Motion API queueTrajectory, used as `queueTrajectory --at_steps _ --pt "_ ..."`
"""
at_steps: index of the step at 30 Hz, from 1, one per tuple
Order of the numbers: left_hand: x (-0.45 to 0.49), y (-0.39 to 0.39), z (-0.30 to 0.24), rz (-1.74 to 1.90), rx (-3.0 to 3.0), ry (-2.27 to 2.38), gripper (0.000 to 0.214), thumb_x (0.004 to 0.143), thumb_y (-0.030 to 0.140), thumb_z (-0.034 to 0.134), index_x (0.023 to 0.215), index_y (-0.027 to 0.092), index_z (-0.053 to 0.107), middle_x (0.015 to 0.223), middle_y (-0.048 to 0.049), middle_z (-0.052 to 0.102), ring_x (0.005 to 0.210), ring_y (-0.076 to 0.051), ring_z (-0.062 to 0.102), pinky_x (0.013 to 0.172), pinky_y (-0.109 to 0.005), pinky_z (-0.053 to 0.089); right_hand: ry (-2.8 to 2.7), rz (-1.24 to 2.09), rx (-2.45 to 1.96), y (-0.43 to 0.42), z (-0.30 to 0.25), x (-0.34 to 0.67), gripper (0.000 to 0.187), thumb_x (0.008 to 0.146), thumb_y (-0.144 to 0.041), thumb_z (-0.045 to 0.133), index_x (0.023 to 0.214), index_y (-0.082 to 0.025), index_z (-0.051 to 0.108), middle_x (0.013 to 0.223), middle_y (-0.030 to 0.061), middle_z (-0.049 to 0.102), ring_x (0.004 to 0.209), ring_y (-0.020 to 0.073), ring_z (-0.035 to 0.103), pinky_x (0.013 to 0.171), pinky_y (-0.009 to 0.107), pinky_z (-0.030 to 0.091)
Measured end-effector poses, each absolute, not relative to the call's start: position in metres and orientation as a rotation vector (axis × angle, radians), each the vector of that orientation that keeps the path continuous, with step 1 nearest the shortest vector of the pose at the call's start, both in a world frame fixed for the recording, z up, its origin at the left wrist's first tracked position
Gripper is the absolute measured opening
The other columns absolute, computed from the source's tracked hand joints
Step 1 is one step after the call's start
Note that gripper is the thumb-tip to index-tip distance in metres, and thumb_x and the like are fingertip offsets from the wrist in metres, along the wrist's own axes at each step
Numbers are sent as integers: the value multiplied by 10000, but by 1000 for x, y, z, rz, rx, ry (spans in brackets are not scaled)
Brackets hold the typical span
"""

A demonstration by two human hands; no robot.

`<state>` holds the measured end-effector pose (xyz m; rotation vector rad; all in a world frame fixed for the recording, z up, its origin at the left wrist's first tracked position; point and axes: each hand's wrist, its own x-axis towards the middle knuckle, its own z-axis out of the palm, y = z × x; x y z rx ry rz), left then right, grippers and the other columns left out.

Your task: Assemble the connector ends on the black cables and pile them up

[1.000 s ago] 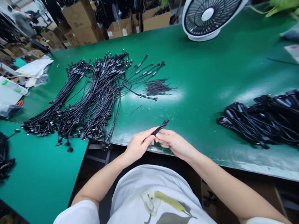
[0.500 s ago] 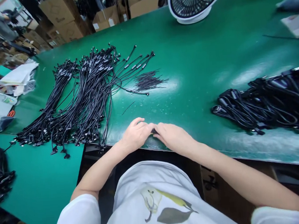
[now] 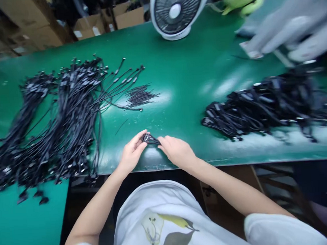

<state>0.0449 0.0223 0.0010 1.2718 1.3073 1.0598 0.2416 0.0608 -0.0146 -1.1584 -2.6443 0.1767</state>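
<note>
Between my hands is a coiled black cable point(image 3: 150, 139), held just above the green table near its front edge. My left hand point(image 3: 132, 150) pinches the looped end between thumb and fingers. The fingers of my right hand point(image 3: 176, 150) are closed on the other end, where the detail is hidden. To the left lie large bunches of loose black cables point(image 3: 76, 102) with plugs at both ends. Past my hands is a small heap of short black ties point(image 3: 141, 95), with a single tie point(image 3: 121, 126) lying nearer to me.
A pile of coiled black cables point(image 3: 263, 106) lies on the right of the green table point(image 3: 177, 76). At the back stands a white fan point(image 3: 174, 11). Grey cloth-like items point(image 3: 293, 16) lie at the far right. Cardboard boxes point(image 3: 129, 18) are behind the table.
My view has swung to the right. My hands have drawn slightly apart, and the coiled cable, mostly hidden before, now shows between them.
</note>
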Motion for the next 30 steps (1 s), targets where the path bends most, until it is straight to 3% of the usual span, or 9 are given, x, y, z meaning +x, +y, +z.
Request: queueTrajectory --at_steps 3,7,10,13,17,23,26,30 --pt "27 16 -4 984 1525 1469 478 923 354 495 1381 224 451 1455 -115 460 1264 -234 526 1043 -403 450 -2514 -18 -1447 83 -11 285 391 1011 -321 272 1079 -139 611 856 104 605 782 207 511 704 318 335" --pt "-25 7 -14 789 1965 1998 454 941 346 451 1365 184 459 1337 -142 556 1250 -281 507 1072 -469 388 -2137 -396 -1845 112 -2 372 371 983 -329 359 1175 -116 595 1099 177 608 886 257 516 722 359 331" --pt "-55 0 -17 502 2085 2327 495 934 346 453 1357 88 435 1304 -218 547 1210 -332 507 1004 -472 416 -2135 -378 -1965 129 -6 411 348 945 -368 439 1085 -137 659 1085 185 632 841 279 535 643 368 299" --pt "-67 -1 -18 153 2066 2435 382 929 310 458 1247 107 521 1161 -191 610 1058 -318 567 880 -438 454 -2137 -339 -1985 136 -9 408 357 938 -378 435 1101 -158 664 1081 194 642 837 317 565 604 388 299" --pt "-69 0 -13 91 2059 2396 220 944 252 421 1050 174 596 990 -117 635 932 -267 568 813 -389 439 -2188 -297 -1675 129 4 357 372 960 -359 388 1172 -167 626 1120 195 629 963 347 585 700 433 409" --pt "-91 -8 -9 56 1971 2623 313 909 214 496 1209 133 528 1073 -143 616 987 -286 537 810 -391 420 -2578 163 -1045 136 0 229 325 968 -343 394 967 -185 678 990 96 678 848 223 632 736 346 476" --pt "-104 -14 -9 51 1999 2527 287 915 201 487 1186 128 548 1032 -121 638 958 -269 552 817 -383 430 -2694 287 -891 153 -4 161 320 967 -320 390 1014 -185 677 1019 91 675 892 223 632 740 336 477" --pt "-115 -20 1 433 1963 2532 297 954 281 445 1203 147 536 1123 -96 624 1018 -222 546 874 -330 441 -2764 450 -775 179 6 77 295 952 -256 415 1068 -160 669 1061 98 671 973 230 624 836 343 475"
